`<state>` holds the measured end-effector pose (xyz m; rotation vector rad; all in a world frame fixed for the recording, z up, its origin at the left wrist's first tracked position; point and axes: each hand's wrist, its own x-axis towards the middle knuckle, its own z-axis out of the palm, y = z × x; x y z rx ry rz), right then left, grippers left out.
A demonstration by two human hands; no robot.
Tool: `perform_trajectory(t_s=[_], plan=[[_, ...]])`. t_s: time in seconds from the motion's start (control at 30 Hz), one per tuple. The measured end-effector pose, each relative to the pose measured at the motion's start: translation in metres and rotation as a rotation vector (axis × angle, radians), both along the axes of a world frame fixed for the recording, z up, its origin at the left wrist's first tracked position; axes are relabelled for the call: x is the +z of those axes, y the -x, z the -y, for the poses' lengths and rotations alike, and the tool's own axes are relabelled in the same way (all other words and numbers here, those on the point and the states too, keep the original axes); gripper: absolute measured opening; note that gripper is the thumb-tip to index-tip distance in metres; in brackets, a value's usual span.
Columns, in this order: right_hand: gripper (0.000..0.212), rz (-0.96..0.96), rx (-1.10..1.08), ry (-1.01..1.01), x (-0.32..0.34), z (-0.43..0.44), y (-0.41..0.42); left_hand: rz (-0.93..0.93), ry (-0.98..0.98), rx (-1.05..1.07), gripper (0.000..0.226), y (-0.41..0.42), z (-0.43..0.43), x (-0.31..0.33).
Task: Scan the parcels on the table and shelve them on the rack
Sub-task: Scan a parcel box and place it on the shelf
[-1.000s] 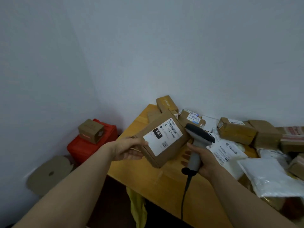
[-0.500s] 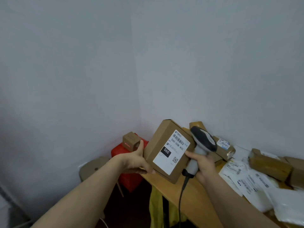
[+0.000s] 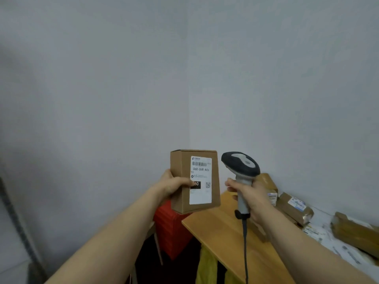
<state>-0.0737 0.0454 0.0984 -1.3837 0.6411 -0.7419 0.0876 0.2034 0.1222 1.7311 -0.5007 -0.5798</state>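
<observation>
While it is held up off the worktop (image 3: 221, 232), the brown cardboard parcel (image 3: 205, 193) stands upright in the air, long axis vertical, with its white label (image 3: 201, 171) turned toward the camera and the barcode near its top edge. The left hand (image 3: 174, 185) has it from the left side: its grip is wrapped round the box, thumb pressed across the front onto the label's black patch and the other fingers hidden behind.

Just to the right, across a narrow gap, the grey scanner (image 3: 241, 163) is level with the barcode. The right hand (image 3: 252, 193) has a closed grip round its handle, and the cable hangs straight down.

Since the label seems to face the person more than the scanner's nose, I judge that the scan turns on angling one toward the other. Shelving would then fall to the left hand, which already carries the box.

More parcels (image 3: 295, 208) lie along the worktop's far side, and a red crate (image 3: 172, 228) sits below its corner. I cannot clearly make out a rack.
</observation>
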Motion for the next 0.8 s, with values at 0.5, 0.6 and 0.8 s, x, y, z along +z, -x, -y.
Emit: perform_trajectory(t_s=[0.5, 0.6, 0.8], plan=[[0.013, -0.141, 0.400, 0.069, 0.040, -0.074, -0.023, 0.065, 0.026, 0.269, 0.032, -0.052, -0.054, -0.008], [0.015, -0.136, 0.426, 0.069, 0.041, -0.078, -0.028, 0.054, 0.027, 0.273, 0.032, -0.057, -0.058, -0.009], [0.016, -0.133, 0.449, 0.070, 0.043, -0.081, -0.035, 0.051, 0.014, 0.327, 0.029, -0.073, -0.071, -0.015]])
